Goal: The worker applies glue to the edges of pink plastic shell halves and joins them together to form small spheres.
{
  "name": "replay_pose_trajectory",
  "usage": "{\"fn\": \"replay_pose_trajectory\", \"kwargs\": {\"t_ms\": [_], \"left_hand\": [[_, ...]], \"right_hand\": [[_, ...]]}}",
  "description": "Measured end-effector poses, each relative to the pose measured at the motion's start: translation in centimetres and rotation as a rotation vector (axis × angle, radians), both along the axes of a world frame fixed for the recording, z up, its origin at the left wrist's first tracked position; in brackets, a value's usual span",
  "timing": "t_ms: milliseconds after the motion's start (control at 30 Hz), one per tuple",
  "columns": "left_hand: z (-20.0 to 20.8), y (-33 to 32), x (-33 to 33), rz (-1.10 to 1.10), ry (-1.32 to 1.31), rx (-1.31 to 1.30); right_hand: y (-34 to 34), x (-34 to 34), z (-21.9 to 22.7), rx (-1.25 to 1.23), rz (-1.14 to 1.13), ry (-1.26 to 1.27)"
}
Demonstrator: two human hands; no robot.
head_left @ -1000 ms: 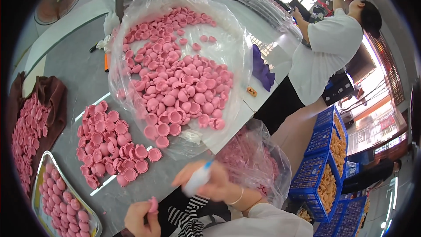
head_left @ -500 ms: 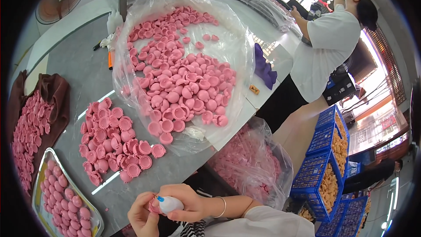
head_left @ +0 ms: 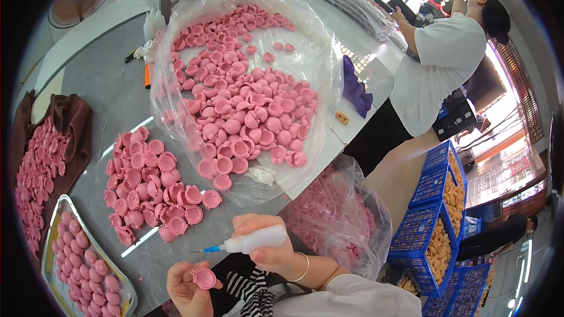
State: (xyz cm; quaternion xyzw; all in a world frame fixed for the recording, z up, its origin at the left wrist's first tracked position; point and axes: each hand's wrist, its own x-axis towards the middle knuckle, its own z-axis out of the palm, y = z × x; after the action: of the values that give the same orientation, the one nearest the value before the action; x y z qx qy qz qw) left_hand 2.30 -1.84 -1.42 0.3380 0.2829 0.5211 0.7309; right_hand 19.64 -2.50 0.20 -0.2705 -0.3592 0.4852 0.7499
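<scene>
A broad, grey-topped table (head_left: pixel 108 91) is stretching across the left and middle. At the right, blue plastic crates (head_left: pixel 405 250) are holding tan pieces. A big, clear plastic bag (head_left: pixel 302 53) is lying spread on the table, holding a heap of pink, hollow, half-round cups (head_left: pixel 252 105). A rounded, silvery metal tray (head_left: pixel 123 279) is bearing smooth pink egg-shaped pieces (head_left: pixel 88 272), and a loose pile of pink hollow cups (head_left: pixel 154 191) is sitting between tray and bag. The right hand (head_left: pixel 273 256) is gripping a white, translucent squeeze bottle (head_left: pixel 258 239), its fingers curling around the body. The left hand (head_left: pixel 187 294) is pinching one round, pink, hollow cup (head_left: pixel 204 279) between thumb and fingers, its hollow facing the camera. A small tan block (head_left: pixel 342 118) is resting near the bag, bearing a dark marking too small to read. A thin needle with a blue collar (head_left: pixel 212 249) is pointing left from the bottle, just above the held cup and apart from it.
</scene>
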Motion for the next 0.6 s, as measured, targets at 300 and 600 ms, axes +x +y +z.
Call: {"fn": "replay_pose_trajectory", "kwargs": {"t_ms": [300,600], "left_hand": [[-0.1,0.0,0.5,0.017,0.020,0.058],[-0.1,0.0,1.4,0.031,0.092,0.048]], "right_hand": [[-0.4,0.4,0.2,0.045,-0.061,-0.058],[-0.1,1.1,-0.2,0.163,-0.199,-0.311]]}}
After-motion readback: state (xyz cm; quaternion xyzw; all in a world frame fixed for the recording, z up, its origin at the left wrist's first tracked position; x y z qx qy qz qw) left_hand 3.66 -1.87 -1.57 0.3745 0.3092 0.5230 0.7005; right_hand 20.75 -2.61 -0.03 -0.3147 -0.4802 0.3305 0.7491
